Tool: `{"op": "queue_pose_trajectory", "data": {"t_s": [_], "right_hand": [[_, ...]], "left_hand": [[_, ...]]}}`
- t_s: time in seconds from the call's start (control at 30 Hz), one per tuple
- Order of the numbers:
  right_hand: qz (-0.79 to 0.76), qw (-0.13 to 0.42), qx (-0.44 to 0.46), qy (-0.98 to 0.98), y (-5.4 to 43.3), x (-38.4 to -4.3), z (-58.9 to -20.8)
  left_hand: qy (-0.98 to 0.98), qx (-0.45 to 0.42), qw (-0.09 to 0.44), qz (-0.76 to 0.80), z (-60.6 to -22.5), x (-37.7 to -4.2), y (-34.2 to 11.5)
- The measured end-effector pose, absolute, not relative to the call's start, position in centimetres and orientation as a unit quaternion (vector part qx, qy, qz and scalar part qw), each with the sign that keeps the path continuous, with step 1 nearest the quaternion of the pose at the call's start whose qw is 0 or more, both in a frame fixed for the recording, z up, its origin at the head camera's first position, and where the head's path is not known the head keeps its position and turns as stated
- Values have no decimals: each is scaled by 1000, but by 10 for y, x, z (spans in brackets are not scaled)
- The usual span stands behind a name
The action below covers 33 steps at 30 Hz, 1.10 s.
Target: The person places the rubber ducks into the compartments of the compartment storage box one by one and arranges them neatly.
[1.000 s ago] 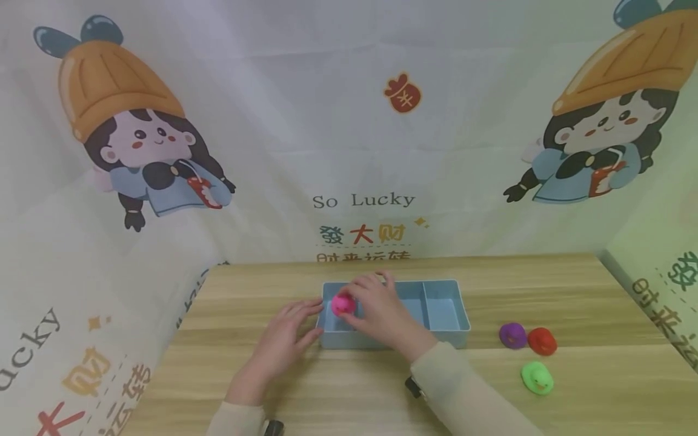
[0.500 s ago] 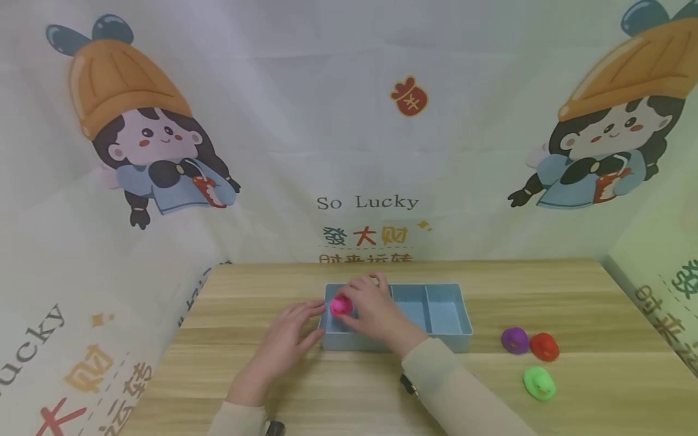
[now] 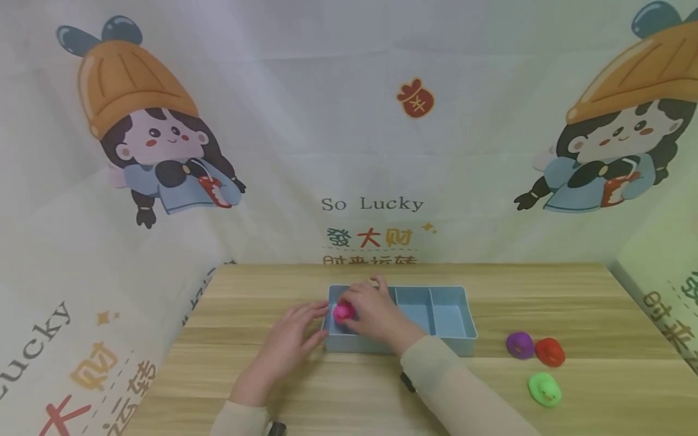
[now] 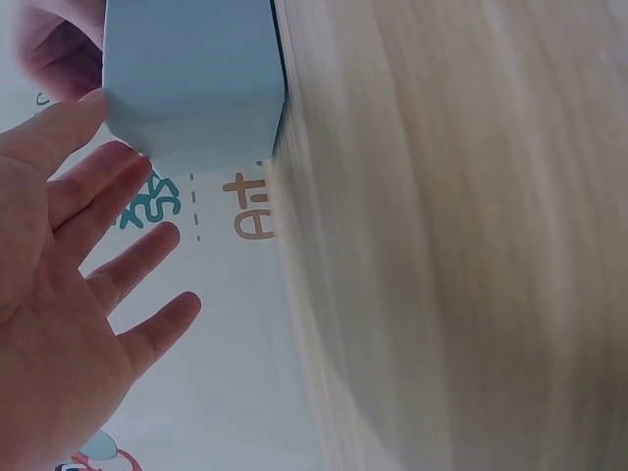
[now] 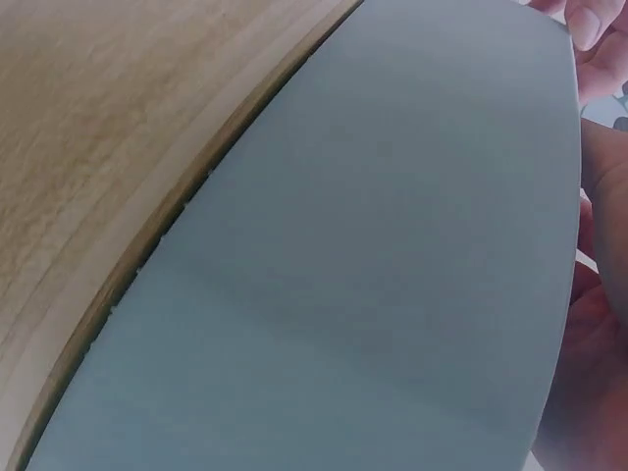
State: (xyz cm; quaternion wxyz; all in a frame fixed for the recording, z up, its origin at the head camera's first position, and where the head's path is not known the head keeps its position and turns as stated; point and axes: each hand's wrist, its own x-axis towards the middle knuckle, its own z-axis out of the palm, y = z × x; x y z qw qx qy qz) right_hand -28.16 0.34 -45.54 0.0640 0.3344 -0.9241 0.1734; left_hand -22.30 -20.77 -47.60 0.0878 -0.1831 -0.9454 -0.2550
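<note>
A blue divided box [image 3: 400, 346] stands on the wooden table. Over its leftmost compartment, my right hand [image 3: 372, 307] pinches a small pink toy duck [image 3: 343, 313] between thumb and fingers. The duck is at least partly below the rim; whether it touches the floor of the box cannot be seen. My left hand [image 3: 290, 340] has its fingers extended, with thumb and fingertips touching the box's left end. In the left wrist view those fingers [image 4: 137, 260] are spread. The right wrist view is mostly filled by the box's side wall [image 5: 343, 255], with the right hand partly behind it.
Right of the box, a purple toy duck [image 3: 520, 345] and a red one [image 3: 550, 352] sit side by side on the table [image 3: 463, 399]. A green toy duck [image 3: 544, 389] lies nearer the front. Printed cloth [image 3: 283, 121] hangs behind the table and along both sides.
My right hand has brought the pink duck slightly left and lower into the leftmost compartment. The left hand stays against the box end. The head view has shifted a little.
</note>
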Motion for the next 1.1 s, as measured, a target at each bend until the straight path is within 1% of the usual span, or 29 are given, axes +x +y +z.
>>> {"op": "queue_pose_trajectory", "data": {"t_s": [0.13,0.53,0.87,1.1], "right_hand": [[170,46,337,-925,0,-282,-454],[120,42,330,-935,-6,-284,-455],[128,15,318,-939,-10,-286,-456],[135,11,307,-942,-14,-289,-455]], "left_hand": [[-946,-182,84,-256,-476,-223,-209],[-943,-180,71,-270,-475,-223,-207],[-944,-178,68,-268,-476,-221,-207],[-944,-176,69,-270,-473,-222,-208]]}}
